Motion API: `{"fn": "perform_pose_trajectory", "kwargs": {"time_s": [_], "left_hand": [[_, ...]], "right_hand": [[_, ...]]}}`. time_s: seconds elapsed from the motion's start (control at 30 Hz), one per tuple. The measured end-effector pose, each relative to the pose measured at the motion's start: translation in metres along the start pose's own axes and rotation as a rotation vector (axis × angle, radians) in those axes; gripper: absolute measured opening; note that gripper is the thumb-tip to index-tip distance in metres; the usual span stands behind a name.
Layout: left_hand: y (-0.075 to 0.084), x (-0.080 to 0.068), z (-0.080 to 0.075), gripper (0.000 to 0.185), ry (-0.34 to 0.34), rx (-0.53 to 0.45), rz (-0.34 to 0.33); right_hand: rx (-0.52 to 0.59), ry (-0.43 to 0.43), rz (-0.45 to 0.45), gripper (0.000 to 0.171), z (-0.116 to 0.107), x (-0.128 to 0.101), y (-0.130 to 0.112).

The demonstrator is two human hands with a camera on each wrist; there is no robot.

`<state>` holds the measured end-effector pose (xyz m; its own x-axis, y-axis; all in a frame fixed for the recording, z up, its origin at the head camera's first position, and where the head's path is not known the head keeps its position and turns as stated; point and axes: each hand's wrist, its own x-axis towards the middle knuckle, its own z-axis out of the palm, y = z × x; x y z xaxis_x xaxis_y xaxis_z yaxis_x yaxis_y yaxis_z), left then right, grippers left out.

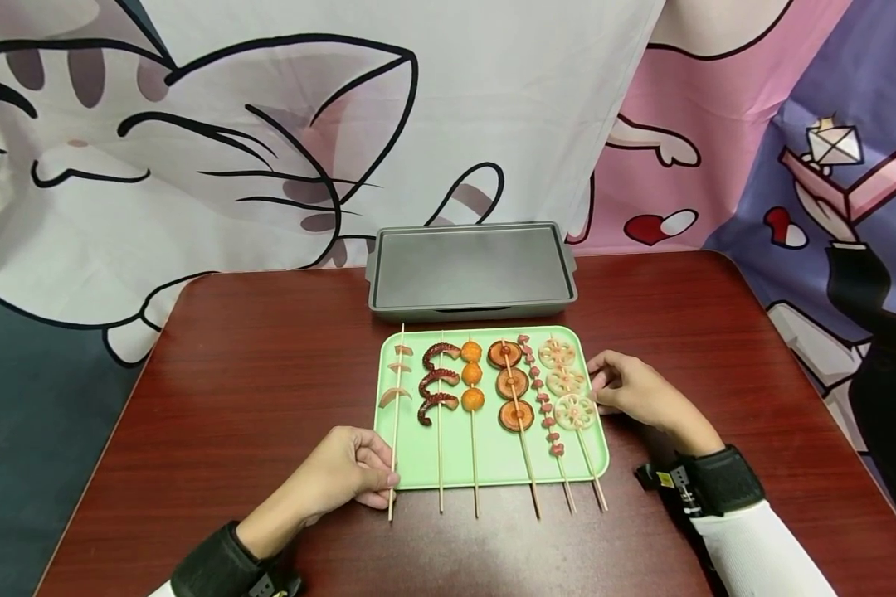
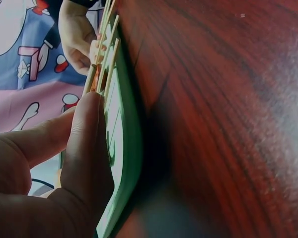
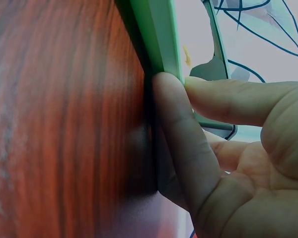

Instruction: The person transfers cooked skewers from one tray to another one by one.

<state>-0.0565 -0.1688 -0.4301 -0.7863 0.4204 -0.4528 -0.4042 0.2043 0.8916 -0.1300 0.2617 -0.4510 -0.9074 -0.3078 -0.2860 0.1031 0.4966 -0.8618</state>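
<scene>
On the light green tray (image 1: 418, 464) lie several skewers. My left hand (image 1: 351, 468) pinches the lower stick of the leftmost skewer (image 1: 396, 406), which carries thin curved pale-brown pieces, at the tray's front left corner. The left wrist view shows that stick (image 2: 91, 79) between thumb and finger. My right hand (image 1: 638, 390) pinches the tray's right rim, thumb and finger on either side of the green edge (image 3: 159, 39) in the right wrist view. Between the hands lie an octopus-tentacle skewer (image 1: 439, 381), an orange ball skewer (image 1: 472, 375), a mushroom skewer (image 1: 512, 382), a small pink-meat skewer (image 1: 543, 398) and a lotus-root skewer (image 1: 566, 382).
Behind the green tray stands a grey rectangular grill pan (image 1: 474, 269) with a flat top. Both rest on a reddish-brown wooden table (image 1: 269, 373). A printed cartoon cloth (image 1: 493, 108) hangs behind the table's back edge. The skewers' stick ends overhang the tray's front rim.
</scene>
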Motion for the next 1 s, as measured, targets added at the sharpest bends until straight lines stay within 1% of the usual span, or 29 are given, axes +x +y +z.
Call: {"fn": "perform_pose_trajectory", "kwargs": {"time_s": [0.3,0.47,0.6,0.77,0.9,1.0], "left_hand": [[-0.006,-0.001,0.003,0.018,0.0,-0.018,-0.034],[-0.008,-0.001,0.004,0.018,0.023,0.01,-0.029],[-0.009,-0.001,0.005,0.02,0.055,0.063,-0.018],[-0.007,-0.001,0.008,0.022,0.099,0.165,-0.008],[-0.005,-0.002,0.01,0.02,0.116,0.246,0.001],[-0.004,-0.002,0.012,0.018,0.123,0.286,0.002]], "right_hand": [[-0.009,0.003,-0.003,0.035,0.001,0.001,-0.001],[-0.005,0.0,-0.005,0.035,0.001,0.002,-0.001],[-0.012,0.005,-0.005,0.035,0.001,0.002,-0.001],[-0.02,0.009,-0.006,0.034,0.0,0.001,0.0],[-0.022,0.009,-0.004,0.034,0.0,0.001,0.0],[-0.019,0.006,-0.001,0.034,0.001,0.0,0.0]]}}
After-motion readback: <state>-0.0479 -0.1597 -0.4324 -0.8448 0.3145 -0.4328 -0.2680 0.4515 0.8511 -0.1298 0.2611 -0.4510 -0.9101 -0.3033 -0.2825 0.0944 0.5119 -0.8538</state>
